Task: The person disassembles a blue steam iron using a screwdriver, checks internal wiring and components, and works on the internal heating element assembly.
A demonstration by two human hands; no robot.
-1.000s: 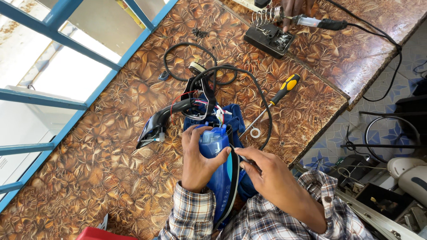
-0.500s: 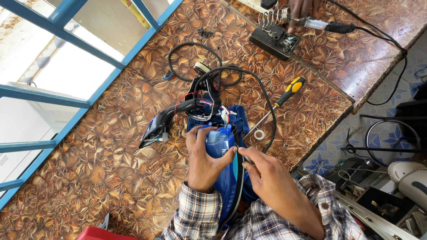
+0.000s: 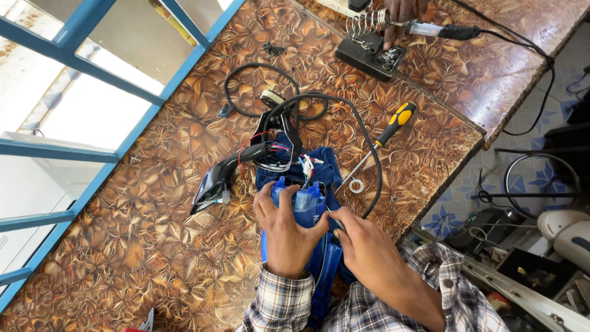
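A blue opened appliance body [image 3: 307, 203], with coloured wires spilling out at its top, lies on the brown patterned table [image 3: 153, 246]. My left hand [image 3: 284, 230] wraps over its upper part and grips it. Just to the right, my right hand [image 3: 362, 249] pinches something small at the body's right side; the fingers hide what it is. A black handle piece [image 3: 218, 178] lies to the left, joined by wires. A black cord [image 3: 344, 123] loops from the body across the table.
A yellow-and-black screwdriver [image 3: 384, 138] and a small ring [image 3: 356, 185] lie to the right. At the far edge another person's hand [image 3: 402, 15] rests near a black soldering stand [image 3: 372, 55] and soldering iron [image 3: 442, 29]. Small screws [image 3: 273, 49] lie far. Blue window bars [image 3: 92, 80] stand left.
Both hands have slid a little up the blue body and closed tighter around it. The view has shifted slightly; the screwdriver and cord lie as before.
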